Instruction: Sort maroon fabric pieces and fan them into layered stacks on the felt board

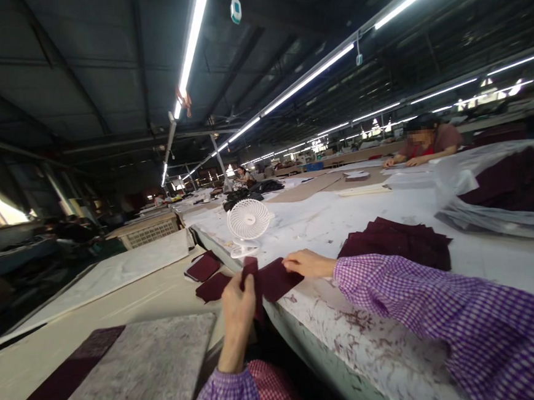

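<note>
My left hand (237, 306) is closed on the near end of a dark maroon fabric piece (273, 279), pinching its folded edge. My right hand (305, 263) rests on the far end of the same piece, fingers curled over it at the edge of the white work table (351, 329). Both arms wear purple checked sleeves. A stack of maroon fabric pieces (397, 242) lies just right of my right hand. Two more maroon pieces (206, 277) lie on the lower surface to the left.
A small white desk fan (248, 226) stands behind my hands. A grey board (142, 376) with a maroon strip (62, 379) lies at lower left. A plastic bag of maroon fabric (511, 190) sits at right. Another person (424, 144) works at a far table.
</note>
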A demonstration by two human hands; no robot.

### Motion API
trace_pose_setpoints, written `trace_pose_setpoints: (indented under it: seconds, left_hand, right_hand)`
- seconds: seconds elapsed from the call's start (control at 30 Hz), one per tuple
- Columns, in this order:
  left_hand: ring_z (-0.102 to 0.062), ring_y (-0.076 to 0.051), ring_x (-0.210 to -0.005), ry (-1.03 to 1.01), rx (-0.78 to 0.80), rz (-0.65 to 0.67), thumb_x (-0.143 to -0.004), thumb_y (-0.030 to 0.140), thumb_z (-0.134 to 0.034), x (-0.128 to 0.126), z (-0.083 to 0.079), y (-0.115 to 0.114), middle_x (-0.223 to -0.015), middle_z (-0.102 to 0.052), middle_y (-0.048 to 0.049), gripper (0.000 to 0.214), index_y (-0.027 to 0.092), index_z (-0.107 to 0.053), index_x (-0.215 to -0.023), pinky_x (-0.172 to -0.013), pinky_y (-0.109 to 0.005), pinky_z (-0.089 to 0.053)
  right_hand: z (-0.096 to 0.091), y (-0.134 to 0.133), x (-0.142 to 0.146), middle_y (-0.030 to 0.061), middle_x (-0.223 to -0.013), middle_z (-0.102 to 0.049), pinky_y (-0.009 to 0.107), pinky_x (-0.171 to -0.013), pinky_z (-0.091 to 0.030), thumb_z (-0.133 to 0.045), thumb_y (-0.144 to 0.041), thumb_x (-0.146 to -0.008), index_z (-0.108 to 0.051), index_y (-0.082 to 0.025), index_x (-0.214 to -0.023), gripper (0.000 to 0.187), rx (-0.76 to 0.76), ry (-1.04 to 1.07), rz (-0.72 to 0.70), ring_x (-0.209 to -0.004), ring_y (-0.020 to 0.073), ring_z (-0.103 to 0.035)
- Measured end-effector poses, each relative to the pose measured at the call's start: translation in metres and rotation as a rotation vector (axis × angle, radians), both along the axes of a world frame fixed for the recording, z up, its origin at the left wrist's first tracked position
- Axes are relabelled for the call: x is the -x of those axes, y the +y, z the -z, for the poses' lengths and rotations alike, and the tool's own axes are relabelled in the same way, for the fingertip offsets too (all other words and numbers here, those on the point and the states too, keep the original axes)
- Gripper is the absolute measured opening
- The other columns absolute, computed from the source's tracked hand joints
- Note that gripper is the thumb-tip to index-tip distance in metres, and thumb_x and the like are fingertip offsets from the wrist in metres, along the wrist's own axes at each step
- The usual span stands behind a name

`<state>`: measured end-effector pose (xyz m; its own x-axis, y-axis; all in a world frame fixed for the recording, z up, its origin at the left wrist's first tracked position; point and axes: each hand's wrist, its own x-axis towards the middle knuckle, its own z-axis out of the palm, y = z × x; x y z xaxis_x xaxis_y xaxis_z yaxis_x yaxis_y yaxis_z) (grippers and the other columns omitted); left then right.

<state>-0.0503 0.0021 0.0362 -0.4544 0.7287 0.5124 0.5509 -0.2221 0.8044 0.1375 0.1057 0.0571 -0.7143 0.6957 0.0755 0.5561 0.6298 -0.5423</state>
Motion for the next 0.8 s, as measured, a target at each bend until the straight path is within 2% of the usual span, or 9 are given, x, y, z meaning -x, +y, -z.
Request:
trace_pose_setpoints:
  seconds: [0.1,0.13,0.17,0.23,0.33,0.4,0.47,0.63,0.8]
  left_hand:
    - [-0.059,-0.017,-0.063,0.207,0.091,0.222,-0.082,0.028,-0.043,-0.051,0.006,-0.024,-0.067,-0.063,-0.0033,0.022,0.016,-0.059,-0.074,-0.062,-0.027,-0.044]
    - [-0.059,-0.017,-0.064,0.245,0.11,0.29,-0.084,0.026,-0.042,-0.067,0.008,-0.032,-0.069,-0.063,-0.0036,0.022,0.017,-0.059,-0.074,-0.063,-0.027,-0.044]
    - [-0.06,-0.017,-0.068,0.271,0.12,0.36,-0.084,0.024,-0.041,-0.08,0.01,-0.041,-0.072,-0.064,-0.0043,0.022,0.017,-0.06,-0.077,-0.066,-0.028,-0.044]
    - [-0.062,-0.019,-0.078,0.294,0.106,0.452,-0.086,0.02,-0.039,-0.101,0.014,-0.057,-0.082,-0.066,-0.0065,0.024,0.017,-0.063,-0.087,-0.074,-0.029,-0.046]
    - [-0.061,-0.02,-0.09,0.296,0.079,0.554,-0.087,0.021,-0.041,-0.116,0.013,-0.076,-0.097,-0.067,-0.0078,0.027,0.018,-0.063,-0.102,-0.084,-0.03,-0.045]
    - [-0.062,-0.018,-0.085,0.276,0.11,0.631,-0.087,0.027,-0.045,-0.116,0.007,-0.083,-0.095,-0.068,-0.005,0.023,0.021,-0.065,-0.097,-0.079,-0.027,-0.047]
    - [-0.061,-0.017,-0.077,0.262,0.113,0.623,-0.087,0.034,-0.047,-0.112,-0.002,-0.082,-0.086,-0.068,-0.003,0.023,0.021,-0.067,-0.086,-0.073,-0.027,-0.046]
    - [-0.056,-0.022,-0.088,0.416,0.015,0.368,-0.088,0.034,-0.042,-0.1,-0.014,-0.046,-0.091,-0.066,-0.0072,0.027,0.018,-0.064,-0.089,-0.08,-0.033,-0.041]
    - [-0.057,-0.019,-0.074,0.439,0.291,0.513,-0.085,0.035,-0.05,-0.112,-0.006,-0.011,-0.079,-0.068,-0.0044,0.024,0.021,-0.068,-0.084,-0.068,-0.029,-0.039]
  right_hand:
    - [-0.012,-0.021,-0.026,0.0202,-0.095,-0.066,0.031,-0.066,-0.052,0.0,-0.048,-0.095,-0.041,-0.001,-0.126,0.07,0.291,0.027,-0.005,-0.076,0.0199,-0.066]
    - [-0.015,-0.029,-0.035,0.0209,-0.095,-0.066,0.03,-0.062,-0.053,-0.001,-0.054,-0.094,-0.036,0.0,-0.13,0.073,0.403,0.05,-0.007,-0.073,0.0195,-0.066]
    - [-0.017,-0.037,-0.045,0.0222,-0.1,-0.064,0.03,-0.059,-0.053,-0.009,-0.062,-0.091,-0.031,-0.001,-0.133,0.077,0.554,0.112,0.01,-0.072,0.02,-0.066]
    - [-0.02,-0.05,-0.063,0.0235,-0.113,-0.058,0.031,-0.056,-0.053,-0.031,-0.069,-0.085,-0.028,-0.005,-0.136,0.082,0.702,0.173,0.07,-0.074,0.0214,-0.065]
    - [-0.02,-0.065,-0.082,0.0195,-0.122,-0.054,0.034,-0.07,-0.054,-0.066,-0.047,-0.074,-0.035,-0.01,-0.135,0.077,0.575,0.174,0.11,-0.091,0.0238,-0.061]
    - [-0.02,-0.07,-0.091,0.0156,-0.12,-0.056,0.035,-0.085,-0.049,-0.071,-0.027,-0.07,-0.04,-0.01,-0.133,0.072,0.456,0.152,0.069,-0.103,0.0243,-0.057]
    - [-0.02,-0.072,-0.099,0.0127,-0.118,-0.057,0.036,-0.093,-0.044,-0.067,-0.02,-0.07,-0.041,-0.011,-0.133,0.069,0.439,0.141,-0.001,-0.107,0.0236,-0.055]
    - [-0.013,-0.069,-0.109,0.0109,-0.116,-0.058,0.033,-0.089,-0.044,-0.065,-0.019,-0.07,-0.036,-0.013,-0.137,0.073,0.531,0.129,-0.125,-0.106,0.0216,-0.055]
    - [-0.009,-0.067,-0.104,0.0055,-0.098,-0.063,0.027,-0.076,-0.045,-0.064,-0.016,-0.068,-0.054,-0.014,-0.118,0.05,0.204,0.041,-0.155,-0.09,0.0186,-0.059]
